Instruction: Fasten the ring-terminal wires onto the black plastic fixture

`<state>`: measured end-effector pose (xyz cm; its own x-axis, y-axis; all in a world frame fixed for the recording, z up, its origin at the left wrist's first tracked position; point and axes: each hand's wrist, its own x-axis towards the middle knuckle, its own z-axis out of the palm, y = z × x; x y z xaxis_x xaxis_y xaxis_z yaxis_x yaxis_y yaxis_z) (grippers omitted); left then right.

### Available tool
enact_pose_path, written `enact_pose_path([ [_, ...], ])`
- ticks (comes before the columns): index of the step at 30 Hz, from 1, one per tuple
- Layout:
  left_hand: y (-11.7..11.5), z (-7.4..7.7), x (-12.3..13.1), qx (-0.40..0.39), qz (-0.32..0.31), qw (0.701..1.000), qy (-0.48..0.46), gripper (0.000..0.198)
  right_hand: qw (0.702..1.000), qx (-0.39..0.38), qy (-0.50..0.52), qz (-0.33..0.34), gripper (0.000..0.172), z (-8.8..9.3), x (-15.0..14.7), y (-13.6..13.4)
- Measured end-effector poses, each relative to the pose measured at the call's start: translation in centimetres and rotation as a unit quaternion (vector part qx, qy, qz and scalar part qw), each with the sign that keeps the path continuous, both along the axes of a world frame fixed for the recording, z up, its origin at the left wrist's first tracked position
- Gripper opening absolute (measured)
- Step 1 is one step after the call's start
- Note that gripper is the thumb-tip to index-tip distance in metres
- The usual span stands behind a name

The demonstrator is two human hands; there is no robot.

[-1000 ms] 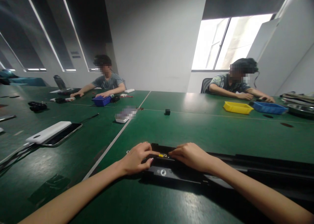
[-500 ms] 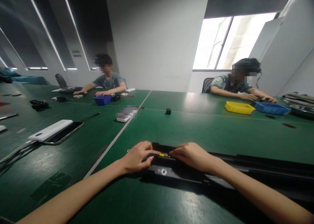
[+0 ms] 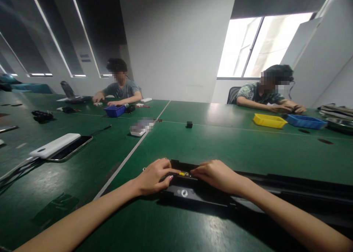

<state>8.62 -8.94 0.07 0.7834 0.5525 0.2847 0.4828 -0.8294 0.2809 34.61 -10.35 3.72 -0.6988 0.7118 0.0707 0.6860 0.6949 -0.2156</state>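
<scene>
My left hand (image 3: 156, 176) lies over the left end of a long black channel-shaped housing (image 3: 204, 200). Its index finger reaches to the yellow-sleeved ring terminal (image 3: 182, 174), with the thumb lower and apart. A second small metal ring (image 3: 144, 169) peeks out left of this hand; the wire between them, if any, is hidden. Inside the housing, my right hand (image 3: 216, 174) has its fingers pinched together just right of the terminal's ring. Whatever those fingertips hold is too small or covered to see. A round hole with a bright rim (image 3: 184, 193) shows on the near side.
On the left lie a white power bank (image 3: 55, 145), a phone (image 3: 72, 149) and cables. A small black cube (image 3: 189, 124) sits beyond the housing. Across the green table (image 3: 220, 145), two people work near a dark blue bin (image 3: 114, 111), a yellow bin (image 3: 269, 121) and a blue bin (image 3: 306, 122).
My hands and the ring terminal stay almost where they were. Across the table, the left person's hand has shifted right with a small white item, and the view has tilted slightly.
</scene>
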Motion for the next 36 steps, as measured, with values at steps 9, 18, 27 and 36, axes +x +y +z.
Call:
enact_pose_path([
  [9,0.01,-0.06,0.02,0.004,-0.002,1.000,-0.003,0.036,1.000,0.000,0.002,0.010,0.030,0.04,0.03,0.07],
  [18,-0.05,0.08,0.00,0.001,-0.002,1.000,-0.004,0.036,1.000,0.001,0.000,0.007,0.031,0.15,-0.04,-0.06],
  [27,-0.23,0.25,-0.02,0.006,-0.009,1.000,-0.005,0.036,1.000,0.002,-0.007,0.003,0.031,0.10,0.00,-0.05],
  [36,-0.04,0.11,-0.02,0.003,-0.022,1.000,-0.002,0.037,1.000,-0.002,0.008,0.011,0.031,0.09,-0.01,0.00],
])
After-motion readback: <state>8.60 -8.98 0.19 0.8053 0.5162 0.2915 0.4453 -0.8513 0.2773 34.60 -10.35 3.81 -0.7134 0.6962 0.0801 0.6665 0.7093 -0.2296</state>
